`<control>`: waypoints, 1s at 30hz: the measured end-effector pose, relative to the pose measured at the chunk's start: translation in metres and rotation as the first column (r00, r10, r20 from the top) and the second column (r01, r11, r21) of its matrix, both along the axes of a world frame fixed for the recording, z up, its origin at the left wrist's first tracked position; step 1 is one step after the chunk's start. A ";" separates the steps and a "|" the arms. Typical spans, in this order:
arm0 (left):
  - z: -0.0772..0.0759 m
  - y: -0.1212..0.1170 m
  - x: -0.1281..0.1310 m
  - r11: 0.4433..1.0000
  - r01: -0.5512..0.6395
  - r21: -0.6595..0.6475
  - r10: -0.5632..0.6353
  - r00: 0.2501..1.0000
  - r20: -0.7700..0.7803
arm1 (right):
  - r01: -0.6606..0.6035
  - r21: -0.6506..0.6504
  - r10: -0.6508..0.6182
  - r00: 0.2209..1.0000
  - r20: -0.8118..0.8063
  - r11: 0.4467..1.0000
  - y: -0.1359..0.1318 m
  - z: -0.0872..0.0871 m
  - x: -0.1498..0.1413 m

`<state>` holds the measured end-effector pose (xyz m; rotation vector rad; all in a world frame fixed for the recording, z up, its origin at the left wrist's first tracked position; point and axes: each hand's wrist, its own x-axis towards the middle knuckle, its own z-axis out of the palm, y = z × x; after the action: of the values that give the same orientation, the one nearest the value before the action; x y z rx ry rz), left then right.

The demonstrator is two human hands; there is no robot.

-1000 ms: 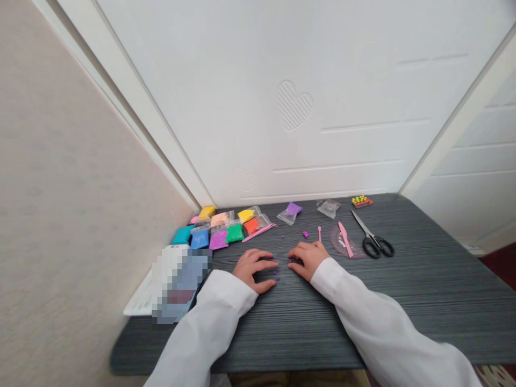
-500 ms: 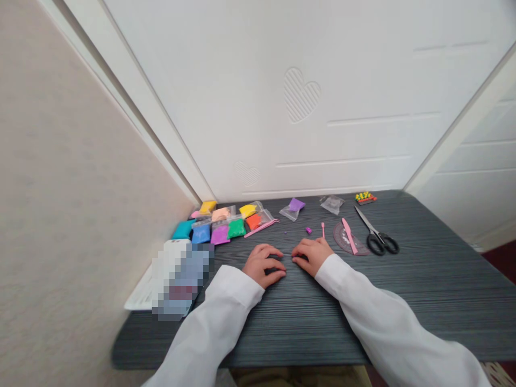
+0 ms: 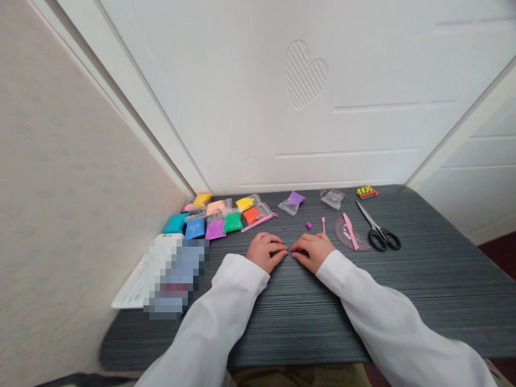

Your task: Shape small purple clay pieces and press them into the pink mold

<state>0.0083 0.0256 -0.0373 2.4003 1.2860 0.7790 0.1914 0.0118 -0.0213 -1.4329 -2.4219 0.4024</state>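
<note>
My left hand [image 3: 266, 252] rests low over the dark table, thumb and index fingertips brought together. Whatever may be between them is too small to make out. Facing it, a small gap away, my right hand [image 3: 313, 252] has its thumb and fingertips pressed together too, and their contents are hidden. Just beyond the hands lie a tiny purple bit [image 3: 284, 227] and a small magenta-purple lump [image 3: 308, 225]. A thin pink tool [image 3: 323, 224] lies past my right knuckles. Farther right, a pink plastic knife [image 3: 350, 232] lies across a clear protractor-like disc [image 3: 341, 232].
Black-handled scissors [image 3: 378, 230] lie on the right. Behind them sits a small yellow-and-red piece [image 3: 366, 192]. Several colourful clay packets [image 3: 233, 222] and pink tweezers [image 3: 260, 222] are at the left back. A clear bag [image 3: 334, 198] and a purple packet [image 3: 296, 198] lie by the white door.
My left hand has moved slightly up and toward my right hand, its thumb and index finger closing together. My right hand stays nearly in place. The view has shifted a little.
</note>
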 end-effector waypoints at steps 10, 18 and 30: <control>0.006 0.000 -0.005 0.995 0.068 -0.068 -0.068 0.998 -0.004 | -0.011 -0.017 0.011 1.000 0.009 1.000 -0.001 0.002 0.003; 0.011 0.001 -0.010 0.993 0.041 -0.110 -0.035 0.998 0.056 | -0.011 -0.023 0.011 1.000 0.006 1.000 -0.001 0.003 0.003; 0.007 0.001 -0.032 0.975 0.188 -0.120 -0.190 0.982 -0.009 | -0.010 -0.031 0.010 1.000 0.020 0.999 -0.001 0.003 0.004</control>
<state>-0.0235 0.0270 -0.0302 2.3957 1.0596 0.6076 0.1949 0.0106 -0.0178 -1.4448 -2.4500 0.4314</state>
